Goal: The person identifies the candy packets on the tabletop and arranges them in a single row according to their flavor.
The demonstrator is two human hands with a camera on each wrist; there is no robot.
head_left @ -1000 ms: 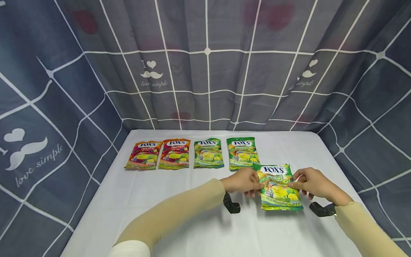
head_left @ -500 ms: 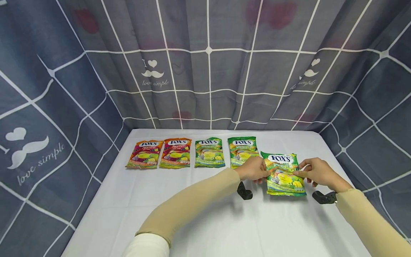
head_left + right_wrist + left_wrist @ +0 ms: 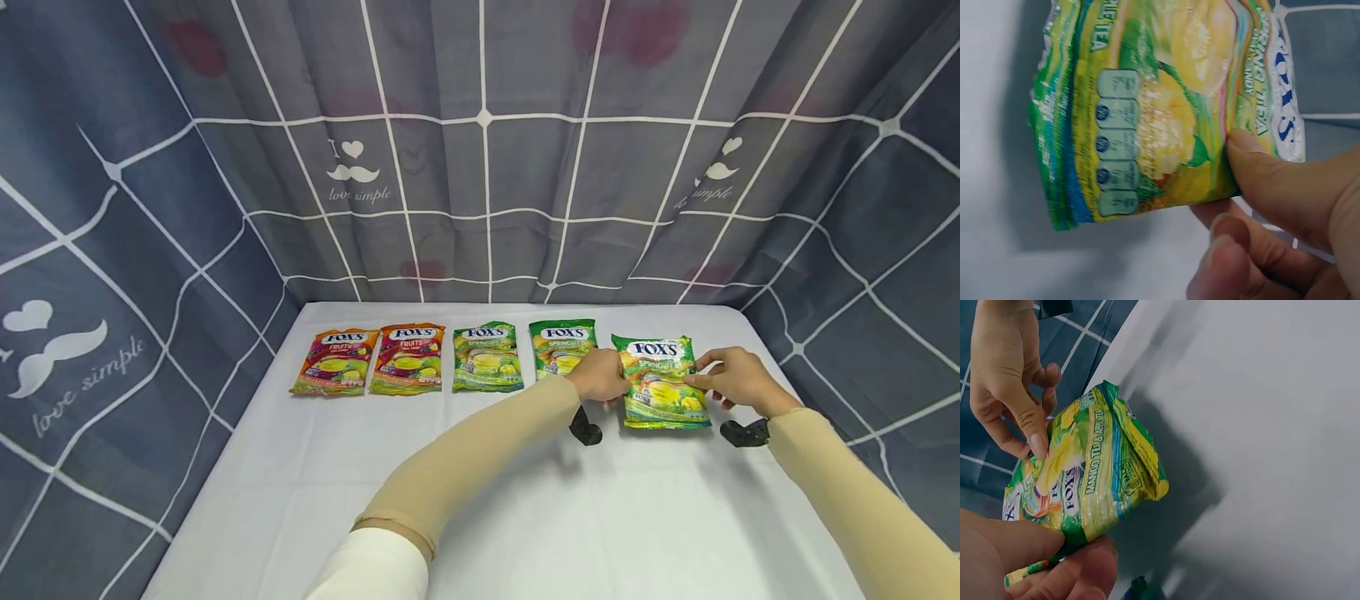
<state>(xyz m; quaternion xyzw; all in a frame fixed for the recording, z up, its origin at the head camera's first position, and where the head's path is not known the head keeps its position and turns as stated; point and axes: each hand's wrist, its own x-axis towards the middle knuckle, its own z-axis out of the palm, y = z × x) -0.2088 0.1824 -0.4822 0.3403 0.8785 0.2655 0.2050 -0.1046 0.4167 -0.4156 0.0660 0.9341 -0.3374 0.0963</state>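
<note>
Both hands hold one green and yellow candy bag point(image 3: 662, 387), marked FOX'S Spring Tea, at the right end of a row of bags. My left hand point(image 3: 600, 375) pinches its left edge, thumb on the front. At the opposite edge, my right hand point(image 3: 738, 379) pinches it between thumb and fingers, as the right wrist view shows with the thumb point(image 3: 1272, 175) on the printed face. A shadow falls on the cloth beneath the bag in the left wrist view. Just left is another green candy bag point(image 3: 561, 342), its lower right part hidden behind my left hand.
Further left on the white-covered table point(image 3: 525, 517) lie a green candy bag point(image 3: 487, 358) and two red-orange Fruits bags, one beside it point(image 3: 407, 360) and one at the far left point(image 3: 336, 363). Grey checked curtains point(image 3: 450, 167) enclose the table's back and sides.
Both hands have carried the held bag away from the body, toward the back of the table, and first slightly right. The left hand now overlaps the neighbouring green bag. The other bags stay put.
</note>
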